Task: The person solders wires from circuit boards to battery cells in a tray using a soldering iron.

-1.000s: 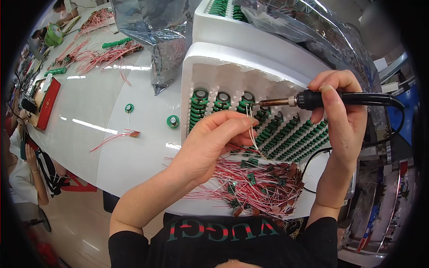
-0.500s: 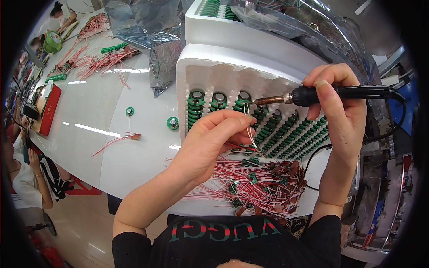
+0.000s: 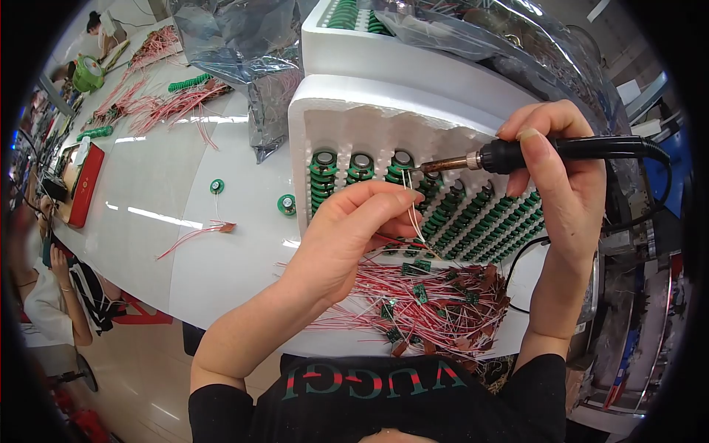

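Note:
My right hand [image 3: 557, 166] is closed around the black handle of a soldering iron [image 3: 502, 156]. The iron points left, its tip at the top of a row of small green round speakers [image 3: 402, 159]. Pinched between the thumb and fingers of my left hand [image 3: 347, 225] are thin white wires [image 3: 413, 215], whose upper ends reach the speaker by the tip. Whether the tip touches the wire or the speaker, I cannot tell. The rows of speakers stand in a white foam tray [image 3: 354, 90]. My left fingers hide part of these rows.
Below the tray lies a heap of red and white wires with small green circuit boards [image 3: 420, 294]. Two loose speakers [image 3: 286, 204] sit left of it. A red box [image 3: 87, 184], plastic bags [image 3: 236, 44] and more wire bundles [image 3: 173, 103] are farther off. A person [image 3: 55, 295] sits at the left.
Both hands, the wires and the iron hold nearly the same place. The view has shifted very slightly.

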Demonstrator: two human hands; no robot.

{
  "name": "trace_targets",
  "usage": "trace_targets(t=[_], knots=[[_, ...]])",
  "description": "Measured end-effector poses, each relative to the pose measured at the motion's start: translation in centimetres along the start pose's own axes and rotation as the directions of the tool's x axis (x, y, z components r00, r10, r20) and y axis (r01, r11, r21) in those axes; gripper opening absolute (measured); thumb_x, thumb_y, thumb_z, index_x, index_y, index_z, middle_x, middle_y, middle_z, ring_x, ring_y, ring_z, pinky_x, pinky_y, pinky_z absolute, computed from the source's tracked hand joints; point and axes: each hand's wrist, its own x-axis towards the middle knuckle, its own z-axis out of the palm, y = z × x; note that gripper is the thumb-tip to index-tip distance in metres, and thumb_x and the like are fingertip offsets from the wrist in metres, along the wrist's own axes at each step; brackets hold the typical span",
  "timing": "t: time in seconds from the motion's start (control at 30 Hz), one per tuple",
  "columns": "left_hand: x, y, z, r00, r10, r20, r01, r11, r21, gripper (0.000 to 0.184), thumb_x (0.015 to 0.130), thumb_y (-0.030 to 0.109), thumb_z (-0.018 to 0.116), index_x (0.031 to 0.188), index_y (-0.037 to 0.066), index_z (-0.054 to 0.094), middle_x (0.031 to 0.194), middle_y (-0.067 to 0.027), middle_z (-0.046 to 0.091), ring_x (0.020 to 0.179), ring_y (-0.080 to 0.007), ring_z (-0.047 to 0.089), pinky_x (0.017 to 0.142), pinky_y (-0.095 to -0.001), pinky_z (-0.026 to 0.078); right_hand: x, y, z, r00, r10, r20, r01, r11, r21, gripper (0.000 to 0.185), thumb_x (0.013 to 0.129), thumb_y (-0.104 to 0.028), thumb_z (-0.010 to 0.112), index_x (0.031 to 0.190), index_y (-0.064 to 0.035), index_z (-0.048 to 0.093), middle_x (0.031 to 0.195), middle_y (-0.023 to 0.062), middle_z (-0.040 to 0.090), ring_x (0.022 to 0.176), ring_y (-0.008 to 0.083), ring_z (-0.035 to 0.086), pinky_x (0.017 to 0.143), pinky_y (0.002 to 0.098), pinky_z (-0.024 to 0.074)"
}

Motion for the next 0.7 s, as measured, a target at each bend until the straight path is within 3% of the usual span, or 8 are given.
trace_targets(t=[0.7], knots=[[0.06, 0.12, 0.40, 0.999, 0.002, -0.035, 0.000, 0.999, 0.049, 0.020, 0.082, 0.023, 0.058, 0.092, 0.006, 0.061, 0.079, -0.0017, 0.061, 0.072, -0.0081, 0.057, 0.072, -0.0257, 0.044, 0.01, -0.01, -0.05, 1.000, 0.015, 0.007, -0.015, 1.000, 0.014, 0.012, 0.086, -0.014, 0.052, 0.085, -0.0017, 0.050, 0.088, 0.0093, 0.056, 0.055, 0.0030, 0.048, 0.051, 0.0143, 0.0397]])
